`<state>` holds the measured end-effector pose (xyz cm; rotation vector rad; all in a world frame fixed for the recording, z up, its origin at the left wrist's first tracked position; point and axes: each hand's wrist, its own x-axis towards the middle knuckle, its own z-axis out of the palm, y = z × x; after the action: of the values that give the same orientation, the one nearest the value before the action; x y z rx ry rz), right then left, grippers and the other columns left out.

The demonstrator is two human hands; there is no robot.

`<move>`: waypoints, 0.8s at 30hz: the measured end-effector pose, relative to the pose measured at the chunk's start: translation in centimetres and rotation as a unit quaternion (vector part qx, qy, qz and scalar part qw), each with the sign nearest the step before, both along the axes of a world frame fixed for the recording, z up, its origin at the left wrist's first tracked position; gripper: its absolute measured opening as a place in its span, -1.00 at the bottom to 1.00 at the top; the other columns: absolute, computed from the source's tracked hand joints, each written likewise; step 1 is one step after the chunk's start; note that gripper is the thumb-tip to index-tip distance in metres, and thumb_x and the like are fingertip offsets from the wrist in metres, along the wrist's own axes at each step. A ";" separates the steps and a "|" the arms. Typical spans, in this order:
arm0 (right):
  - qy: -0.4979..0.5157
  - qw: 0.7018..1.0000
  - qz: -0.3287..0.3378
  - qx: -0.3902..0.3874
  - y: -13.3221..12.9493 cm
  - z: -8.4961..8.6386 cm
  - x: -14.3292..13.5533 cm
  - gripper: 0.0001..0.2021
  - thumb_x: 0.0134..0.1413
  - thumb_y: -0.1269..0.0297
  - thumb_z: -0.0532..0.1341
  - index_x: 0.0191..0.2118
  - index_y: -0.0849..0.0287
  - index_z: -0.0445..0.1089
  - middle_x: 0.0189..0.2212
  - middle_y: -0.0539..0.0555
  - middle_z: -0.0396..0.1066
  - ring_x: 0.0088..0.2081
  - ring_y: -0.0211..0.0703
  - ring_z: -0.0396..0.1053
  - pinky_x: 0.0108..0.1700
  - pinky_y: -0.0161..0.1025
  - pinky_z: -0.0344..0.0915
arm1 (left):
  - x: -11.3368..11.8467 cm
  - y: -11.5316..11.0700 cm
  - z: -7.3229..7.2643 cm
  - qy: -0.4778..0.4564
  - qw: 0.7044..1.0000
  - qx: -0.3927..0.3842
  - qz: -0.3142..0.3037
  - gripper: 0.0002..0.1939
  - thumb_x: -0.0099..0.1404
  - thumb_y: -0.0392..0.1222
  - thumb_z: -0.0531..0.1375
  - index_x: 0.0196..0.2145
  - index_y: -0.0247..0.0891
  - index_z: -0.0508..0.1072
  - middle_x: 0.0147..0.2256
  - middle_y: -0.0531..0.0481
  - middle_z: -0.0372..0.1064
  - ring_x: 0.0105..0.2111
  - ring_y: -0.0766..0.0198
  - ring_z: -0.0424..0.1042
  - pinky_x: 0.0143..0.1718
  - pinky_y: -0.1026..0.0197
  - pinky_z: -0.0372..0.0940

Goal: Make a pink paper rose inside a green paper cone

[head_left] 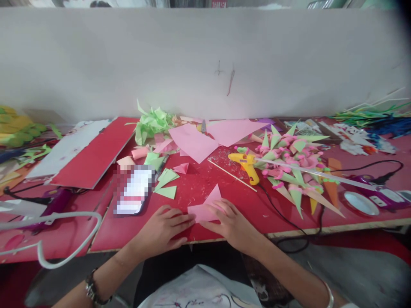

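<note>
A pink sheet of paper point(202, 212), folded with one corner pointing up, lies at the table's front edge between my hands. My left hand point(170, 226) has its fingertips closed on the paper's left edge. From the other side, my right hand point(236, 226) grips the paper, its fingers over the top and its thumb low across the front. Just beyond is a small folded pink paper piece point(182, 168). Green paper pieces point(167, 190) lie near my left hand, beside a phone point(135, 192) with a blurred screen.
A yellow glue gun point(245, 167) rests right of centre, its black cord point(282, 216) trailing over the front edge. Nearby are a thin wooden stick point(233, 174) and a pile of paper cones point(292, 160). Larger pink sheets point(195, 141) lie behind; a white tube point(99, 222) curves at left.
</note>
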<state>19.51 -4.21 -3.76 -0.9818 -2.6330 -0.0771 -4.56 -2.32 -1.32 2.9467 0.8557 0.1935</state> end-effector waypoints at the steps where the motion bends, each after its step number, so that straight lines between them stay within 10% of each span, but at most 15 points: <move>1: -0.003 1.000 -0.003 -0.006 0.0 0.1 0.3 -0.71 0.06 0.40 0.06 -0.09 -0.04 0.29 0.04 0.07 0.10 0.08 -0.03 -0.02 0.08 -0.03 0.00 | -0.1 0.0 0.0 -0.004 1.000 0.003 -0.001 -0.64 0.22 -0.06 0.00 -0.02 -0.10 0.25 -0.03 0.15 0.28 -0.15 0.24 0.27 -0.13 0.13 0.02; 17: -0.035 0.989 -0.135 -0.055 -0.6 1.7 6.4 -0.62 -0.09 0.57 0.02 -0.20 0.05 0.42 -0.03 0.12 0.23 0.04 0.00 0.08 0.02 -0.01 0.09 | -0.5 -0.5 -0.1 -0.023 1.000 -0.011 0.005 -0.64 0.17 -0.22 0.01 -0.05 -0.13 0.29 -0.05 0.14 0.29 -0.14 0.23 0.28 -0.07 0.09 0.09; 24: 0.094 0.977 -0.114 -0.151 0.6 2.6 2.3 -0.53 -0.01 0.48 -0.03 0.08 0.11 0.08 -0.03 0.10 0.22 0.02 -0.19 0.11 0.08 -0.11 -0.01 | -0.4 -0.9 0.2 -0.014 1.000 -0.015 0.006 -0.59 0.16 -0.23 0.02 0.00 -0.16 0.24 -0.03 0.07 0.28 -0.13 0.21 0.26 -0.04 0.07 0.08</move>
<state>21.83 -3.57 -1.15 -1.3165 -2.3928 0.3572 -4.93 -3.27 -1.08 2.9052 0.8662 0.2197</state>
